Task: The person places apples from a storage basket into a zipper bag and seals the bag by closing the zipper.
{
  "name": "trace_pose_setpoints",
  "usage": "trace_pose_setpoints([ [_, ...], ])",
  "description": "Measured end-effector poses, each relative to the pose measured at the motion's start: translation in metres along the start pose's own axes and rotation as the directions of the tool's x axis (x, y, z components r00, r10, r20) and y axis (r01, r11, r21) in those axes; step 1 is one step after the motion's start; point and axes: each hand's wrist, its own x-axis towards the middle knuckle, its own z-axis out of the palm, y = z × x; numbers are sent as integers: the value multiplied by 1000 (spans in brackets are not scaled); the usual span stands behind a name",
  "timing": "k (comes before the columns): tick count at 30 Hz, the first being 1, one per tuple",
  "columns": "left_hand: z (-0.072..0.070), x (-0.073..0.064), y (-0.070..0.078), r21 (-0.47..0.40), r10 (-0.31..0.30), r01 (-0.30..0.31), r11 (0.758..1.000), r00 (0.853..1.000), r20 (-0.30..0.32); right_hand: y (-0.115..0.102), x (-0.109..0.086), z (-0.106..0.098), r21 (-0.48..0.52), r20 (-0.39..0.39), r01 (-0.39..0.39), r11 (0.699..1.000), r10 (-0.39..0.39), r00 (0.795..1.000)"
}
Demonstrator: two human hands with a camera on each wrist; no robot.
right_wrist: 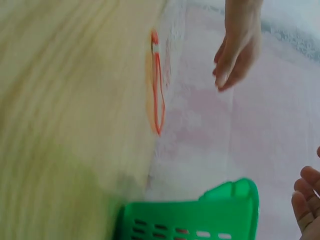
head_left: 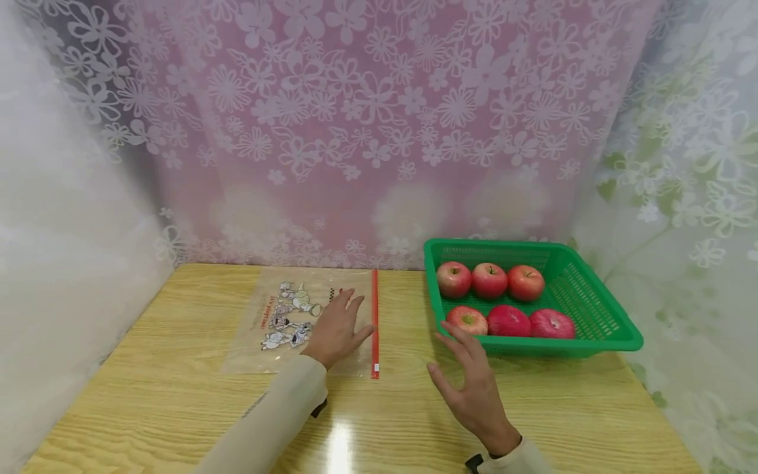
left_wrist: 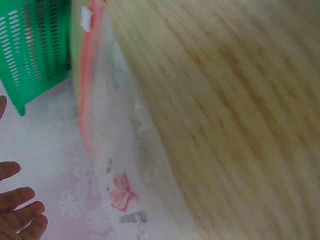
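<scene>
A clear zip bag with cartoon animals and a red slider strip lies flat on the table. Over its right half hovers my left hand, fingers spread and holding nothing; the right wrist view shows this hand raised above the bag. My right hand is in front of the near left corner of the green basket, its fingers loosely extended with nothing in them. Inside the basket sit several red apples in two rows, the nearer ones beside my right fingertips in the head view.
The wood-grain table reaches back to a pink flowered curtain. Pale sheets hang at the left side and the right side. The basket's perforated wall also shows in the left wrist view.
</scene>
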Motion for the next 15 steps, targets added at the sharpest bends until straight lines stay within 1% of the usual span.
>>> trace_pose_setpoints([
  [2,5,5,-1,23,4,-4,1000,1000,2,0,-1,6,12,6,13,1000,-13,1000],
  [5,15,12,-1,37,-19,18,999,1000,25,1,-2,14,32,14,40,999,-40,999],
  [8,25,18,-1,81,-73,67,994,995,70,1,-2,22,48,31,54,997,-56,998],
  [12,34,23,3,113,-158,144,983,980,122,2,-2,31,42,51,47,998,-49,998],
  [15,37,25,6,131,-203,186,974,970,130,3,-2,36,40,60,18,999,-20,998],
])
